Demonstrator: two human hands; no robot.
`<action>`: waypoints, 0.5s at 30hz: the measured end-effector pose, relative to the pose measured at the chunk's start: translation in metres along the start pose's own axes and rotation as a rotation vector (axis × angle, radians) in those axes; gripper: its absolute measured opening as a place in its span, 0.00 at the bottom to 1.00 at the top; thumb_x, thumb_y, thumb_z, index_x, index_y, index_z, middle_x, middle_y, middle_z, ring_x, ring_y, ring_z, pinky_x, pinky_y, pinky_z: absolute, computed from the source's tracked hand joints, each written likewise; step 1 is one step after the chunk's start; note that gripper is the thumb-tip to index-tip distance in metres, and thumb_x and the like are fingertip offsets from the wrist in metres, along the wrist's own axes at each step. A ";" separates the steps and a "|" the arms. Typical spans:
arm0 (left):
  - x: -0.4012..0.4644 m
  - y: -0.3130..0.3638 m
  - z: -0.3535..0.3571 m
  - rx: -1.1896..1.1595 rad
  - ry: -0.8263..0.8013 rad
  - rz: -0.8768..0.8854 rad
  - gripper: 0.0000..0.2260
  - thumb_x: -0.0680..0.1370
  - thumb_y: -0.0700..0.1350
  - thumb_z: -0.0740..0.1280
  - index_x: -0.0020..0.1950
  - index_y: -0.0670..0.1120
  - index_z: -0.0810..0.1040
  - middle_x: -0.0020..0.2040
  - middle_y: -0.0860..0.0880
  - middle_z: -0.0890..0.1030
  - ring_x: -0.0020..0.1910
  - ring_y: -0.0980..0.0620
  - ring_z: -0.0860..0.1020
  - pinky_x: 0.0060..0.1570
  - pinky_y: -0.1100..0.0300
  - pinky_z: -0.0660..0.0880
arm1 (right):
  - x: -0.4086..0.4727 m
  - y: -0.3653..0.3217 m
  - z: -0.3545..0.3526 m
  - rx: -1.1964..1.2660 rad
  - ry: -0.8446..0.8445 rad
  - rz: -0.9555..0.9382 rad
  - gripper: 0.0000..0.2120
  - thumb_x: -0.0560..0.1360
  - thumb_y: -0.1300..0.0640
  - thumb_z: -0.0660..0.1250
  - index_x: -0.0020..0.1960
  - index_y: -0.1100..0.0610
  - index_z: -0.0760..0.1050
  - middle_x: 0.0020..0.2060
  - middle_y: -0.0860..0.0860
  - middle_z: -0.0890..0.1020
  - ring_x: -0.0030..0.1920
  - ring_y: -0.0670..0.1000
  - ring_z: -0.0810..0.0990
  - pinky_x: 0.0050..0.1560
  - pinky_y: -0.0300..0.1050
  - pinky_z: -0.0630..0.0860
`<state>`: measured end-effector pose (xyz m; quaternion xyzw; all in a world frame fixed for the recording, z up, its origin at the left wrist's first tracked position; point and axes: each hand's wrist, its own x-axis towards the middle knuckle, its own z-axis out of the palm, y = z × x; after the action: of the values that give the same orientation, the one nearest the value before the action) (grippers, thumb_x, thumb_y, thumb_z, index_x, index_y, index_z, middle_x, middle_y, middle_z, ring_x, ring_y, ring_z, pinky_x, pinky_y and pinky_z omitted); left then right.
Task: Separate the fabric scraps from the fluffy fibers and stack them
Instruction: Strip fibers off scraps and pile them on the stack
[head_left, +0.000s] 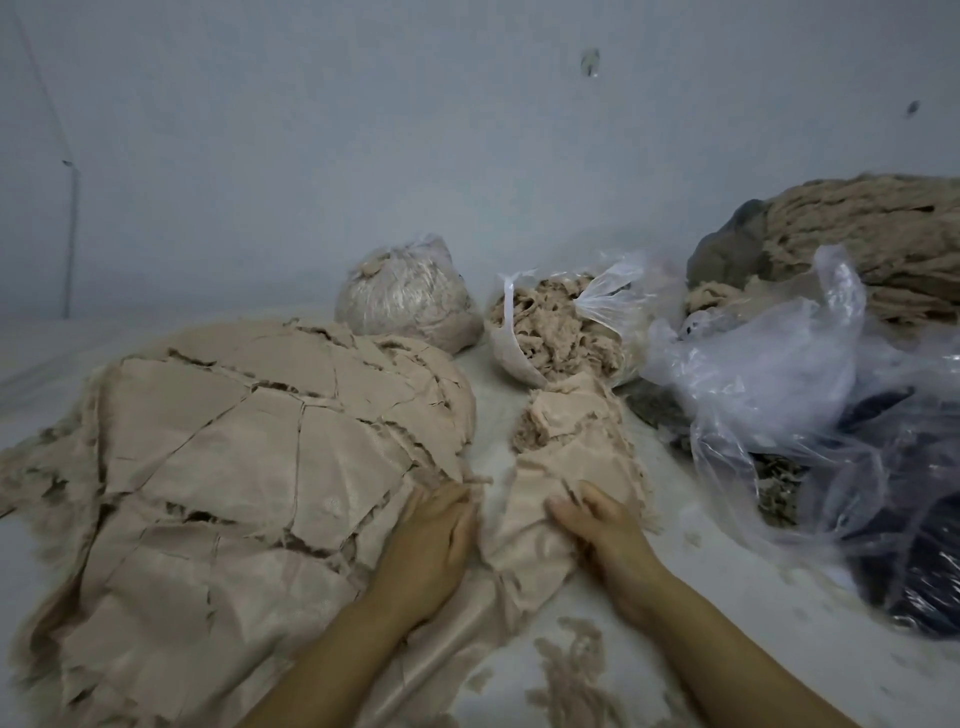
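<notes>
Right grip (605, 540) is bunched on the loose scrap (540, 514) at lower centre so I can peel it off the fluff. Left grip (431, 540) lies flat, steadying the stack (249, 457) at left.

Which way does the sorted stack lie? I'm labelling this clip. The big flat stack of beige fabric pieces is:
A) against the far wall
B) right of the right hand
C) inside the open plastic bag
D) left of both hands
D: the stack of fabric pieces spreads left of the left hand and the right hand.
</notes>
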<state>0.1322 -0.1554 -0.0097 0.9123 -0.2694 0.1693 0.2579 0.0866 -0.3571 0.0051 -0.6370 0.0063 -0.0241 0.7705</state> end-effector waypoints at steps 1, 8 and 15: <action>0.002 0.008 -0.002 -0.135 0.008 -0.001 0.16 0.83 0.47 0.53 0.67 0.48 0.74 0.67 0.55 0.73 0.65 0.66 0.66 0.67 0.75 0.49 | 0.000 0.000 0.002 -0.080 -0.008 0.024 0.09 0.67 0.52 0.76 0.41 0.57 0.80 0.41 0.56 0.85 0.42 0.55 0.84 0.42 0.46 0.79; 0.008 0.037 0.004 -0.834 -0.182 -0.337 0.03 0.76 0.41 0.69 0.43 0.43 0.79 0.36 0.53 0.79 0.38 0.55 0.76 0.41 0.65 0.72 | 0.014 -0.013 -0.004 0.134 0.103 0.127 0.12 0.69 0.65 0.69 0.52 0.67 0.77 0.47 0.64 0.82 0.48 0.60 0.81 0.50 0.53 0.77; 0.009 0.038 0.009 -0.935 -0.159 -0.299 0.07 0.79 0.36 0.63 0.40 0.41 0.75 0.32 0.54 0.76 0.33 0.59 0.74 0.35 0.67 0.70 | 0.008 0.000 0.004 0.011 -0.175 0.247 0.10 0.72 0.55 0.74 0.46 0.62 0.81 0.43 0.60 0.83 0.44 0.55 0.82 0.46 0.48 0.79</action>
<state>0.1185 -0.1916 0.0018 0.7378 -0.2016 -0.0785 0.6395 0.0950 -0.3532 0.0057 -0.6269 0.0172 0.1265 0.7686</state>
